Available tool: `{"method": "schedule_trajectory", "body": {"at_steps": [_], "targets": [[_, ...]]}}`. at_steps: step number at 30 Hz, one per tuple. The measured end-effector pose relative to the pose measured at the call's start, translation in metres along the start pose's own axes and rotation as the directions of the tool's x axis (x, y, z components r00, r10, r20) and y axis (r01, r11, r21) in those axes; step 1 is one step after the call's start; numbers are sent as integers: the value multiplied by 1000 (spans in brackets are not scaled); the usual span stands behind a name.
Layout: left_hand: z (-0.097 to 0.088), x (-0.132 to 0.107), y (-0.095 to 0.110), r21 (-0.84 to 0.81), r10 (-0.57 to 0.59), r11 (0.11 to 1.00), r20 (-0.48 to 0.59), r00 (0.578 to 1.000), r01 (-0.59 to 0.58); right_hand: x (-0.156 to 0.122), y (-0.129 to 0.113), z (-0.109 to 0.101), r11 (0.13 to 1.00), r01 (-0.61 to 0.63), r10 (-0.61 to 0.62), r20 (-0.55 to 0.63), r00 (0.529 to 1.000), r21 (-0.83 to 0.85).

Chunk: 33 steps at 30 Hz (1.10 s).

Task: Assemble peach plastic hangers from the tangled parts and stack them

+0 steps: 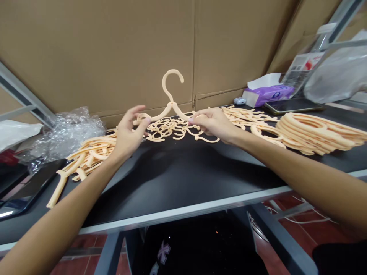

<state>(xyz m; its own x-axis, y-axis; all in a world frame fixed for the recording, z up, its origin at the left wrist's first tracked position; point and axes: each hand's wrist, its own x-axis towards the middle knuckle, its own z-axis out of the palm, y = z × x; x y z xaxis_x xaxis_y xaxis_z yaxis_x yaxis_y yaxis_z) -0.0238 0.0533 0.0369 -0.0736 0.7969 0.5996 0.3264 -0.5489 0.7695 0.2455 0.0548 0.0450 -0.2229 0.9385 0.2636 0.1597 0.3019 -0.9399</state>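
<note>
A cream plastic clothes hanger (pixel 172 105) is held up above the black table, its hook pointing upward. My left hand (pixel 130 128) is closed on the end of its left arm, thumb and fingers pinching it. On the other end, my right hand (pixel 213 123) grips the right arm near the tip. Beneath the hanger lies a heap of loose cream hooks (pixel 164 129). Beside my left forearm is a pile of hanger arm pieces (pixel 93 152). More cream pieces (pixel 246 115) spread out behind my right hand.
A stack of cream hangers (pixel 318 131) lies at the right. Behind it are a phone (pixel 294 106) and a purple tissue pack (pixel 265 94). Crumpled clear plastic (pixel 71 131) and a dark tablet-like device (pixel 28 187) lie left. Cardboard (pixel 129 49) stands along the back.
</note>
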Motion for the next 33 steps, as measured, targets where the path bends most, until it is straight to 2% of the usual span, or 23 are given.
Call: {"method": "schedule_trajectory", "body": {"at_steps": [2, 4, 7, 9, 13, 18, 21, 27, 33], "targets": [[1, 4, 3, -198, -105, 976, -84, 991, 87, 0, -1, 0, 998, -24, 23, 3, 1000, 64], [4, 5, 7, -364, -246, 913, -127, 961, 186, -1, -2, 2, 989, -52, 48, 29, 998, 138], [12, -1, 16, -498, -447, 785, -44, 893, 369, -3, -2, 6, 979, -84, 69, 82, 994, 186], [19, -9, 23, -513, -511, 727, 38, 859, 455, -5, -2, 9, 980, -99, 80, 114, 990, 173], [27, -20, 31, -487, -515, 706, 145, 845, 514, -7, 0, 13, 988, -97, 72, 199, 977, 117], [26, -19, 27, -469, -480, 744, 122, 869, 477, -9, 3, 10, 991, 28, 11, 286, 958, -132], [26, -17, 25, -448, -483, 757, 106, 869, 475, -8, 5, 8, 973, 40, 33, 311, 950, -227], [27, -19, 23, -325, -450, 823, 128, 884, 466, -7, 6, 3, 959, 68, 41, 371, 928, -277], [27, -21, 22, -186, -357, 907, 139, 924, 379, -8, 4, 1, 951, 98, 40, 434, 900, -292]]}}
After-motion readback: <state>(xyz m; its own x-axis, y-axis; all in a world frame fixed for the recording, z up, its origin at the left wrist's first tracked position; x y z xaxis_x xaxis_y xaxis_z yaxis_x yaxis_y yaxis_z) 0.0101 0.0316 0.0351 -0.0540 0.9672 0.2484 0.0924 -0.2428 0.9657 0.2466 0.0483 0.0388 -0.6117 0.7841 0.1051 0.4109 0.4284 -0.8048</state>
